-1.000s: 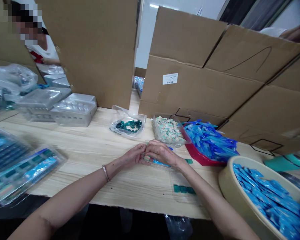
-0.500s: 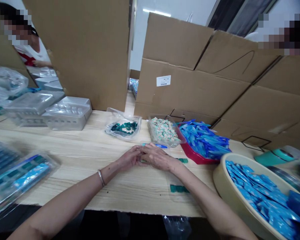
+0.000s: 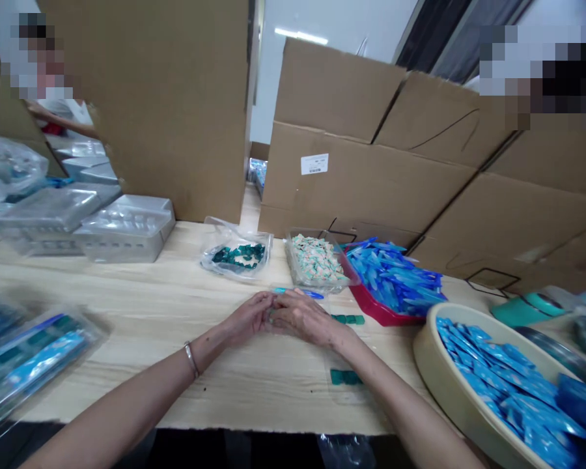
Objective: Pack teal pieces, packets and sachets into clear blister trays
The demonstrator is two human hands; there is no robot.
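Left hand (image 3: pixel 248 318) and right hand (image 3: pixel 305 320) pressed together, fingers closed over something, can't tell what, w/ thin blue strip (image 3: pixel 297 293) just beyond & green bits (image 3: pixel 348 319) close by on table (image 3: pixel 127 293).

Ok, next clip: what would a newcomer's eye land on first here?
The bright blue pieces stand out most, heaped in a red tray at the back of the wooden table and filling a cream tub at front right. At the centre, the left hand and right hand meet, with large cardboard boxes behind.
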